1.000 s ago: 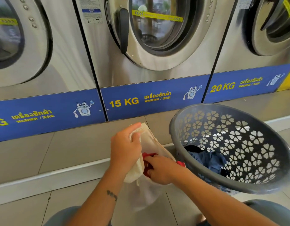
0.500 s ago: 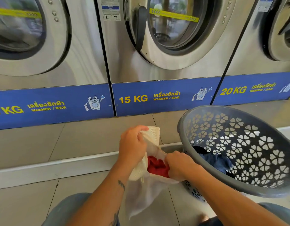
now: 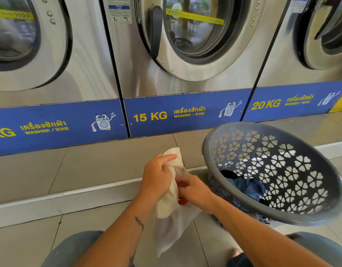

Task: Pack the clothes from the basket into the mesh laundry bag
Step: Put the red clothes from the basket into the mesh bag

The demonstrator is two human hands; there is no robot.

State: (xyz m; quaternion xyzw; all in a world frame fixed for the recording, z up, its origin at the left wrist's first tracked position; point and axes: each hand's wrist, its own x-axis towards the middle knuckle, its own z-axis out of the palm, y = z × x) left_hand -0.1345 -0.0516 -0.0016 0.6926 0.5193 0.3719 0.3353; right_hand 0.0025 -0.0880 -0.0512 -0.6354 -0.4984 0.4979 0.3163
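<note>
The mesh laundry bag (image 3: 172,214) hangs between the two hands, just left of the basket (image 3: 220,151) and above the tiled floor (image 3: 93,222). Its upper part is a cream, coarse weave bunched into folds; the lower part is thinner, whitish and see-through, drooping to a limp point. A sliver of red garment (image 3: 182,202) shows at the bag's mouth, mostly hidden by the right hand.

The left hand (image 3: 158,178) has its fingers clenched around the gathered cream rim, holding it up. The right hand (image 3: 195,191) is at the bag's opening, on top of the red cloth; motion blur hides whether its fingers are closed on anything.

The basket is round grey plastic, tilted toward the person, its wall pierced with flower-shaped cut-outs. Crumpled blue and dark clothes (image 3: 245,186) lie at its bottom.

Behind stand steel washers (image 3: 127,78) with round glass doors and a blue strip reading 15 KG and 20 KG.
</note>
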